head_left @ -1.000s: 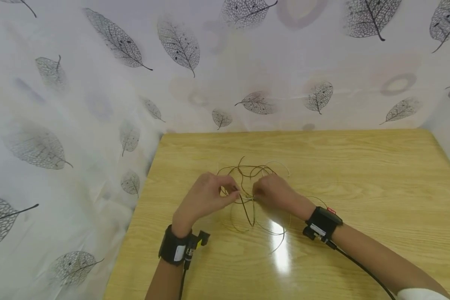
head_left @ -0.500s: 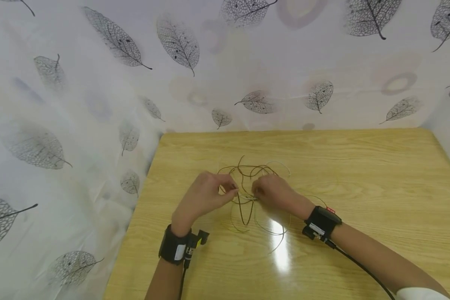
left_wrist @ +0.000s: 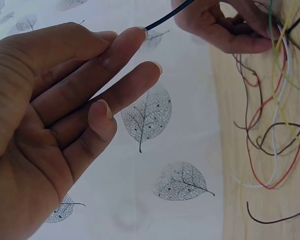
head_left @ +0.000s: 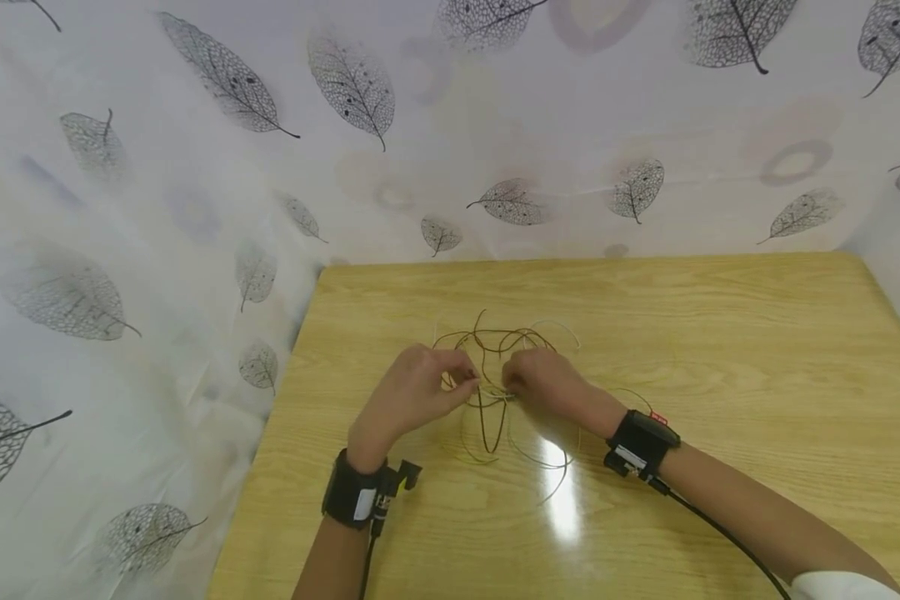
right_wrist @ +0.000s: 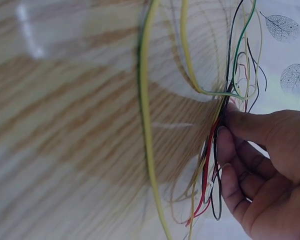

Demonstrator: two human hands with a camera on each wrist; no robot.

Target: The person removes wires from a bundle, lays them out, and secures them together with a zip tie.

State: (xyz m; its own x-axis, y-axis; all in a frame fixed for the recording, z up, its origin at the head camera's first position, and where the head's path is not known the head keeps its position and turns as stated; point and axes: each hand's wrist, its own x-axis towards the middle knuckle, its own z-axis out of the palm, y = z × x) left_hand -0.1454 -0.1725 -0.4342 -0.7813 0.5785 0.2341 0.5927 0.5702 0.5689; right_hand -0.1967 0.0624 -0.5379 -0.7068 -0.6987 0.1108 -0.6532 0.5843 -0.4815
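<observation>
In the head view my left hand [head_left: 412, 396] pinches a dark wire between thumb and forefinger. The left wrist view shows it as a black wire [left_wrist: 170, 14] leaving the fingertips, while the other fingers are loosely bent. A slack V of this wire hangs between the hands. My right hand [head_left: 555, 387], a little to the right, pinches a bundle of thin wires [right_wrist: 210, 150] between thumb and fingers. Yellow wire [right_wrist: 146, 85] and green wire [right_wrist: 238, 50] loop out of the bundle. Red wire [left_wrist: 270, 187] and white wire [left_wrist: 276, 120] trail over the table in the left wrist view.
The wood-grain table [head_left: 720, 333] has a bright reflection near its middle. A pale sheet with leaf prints [head_left: 435, 142] rises behind it and along the left. Each wrist carries a black strap [head_left: 642, 443] with a camera and a cable.
Both hands keep their grips and stay almost in place. The slack wire between them hangs in a slightly rounder bend than a second ago.
</observation>
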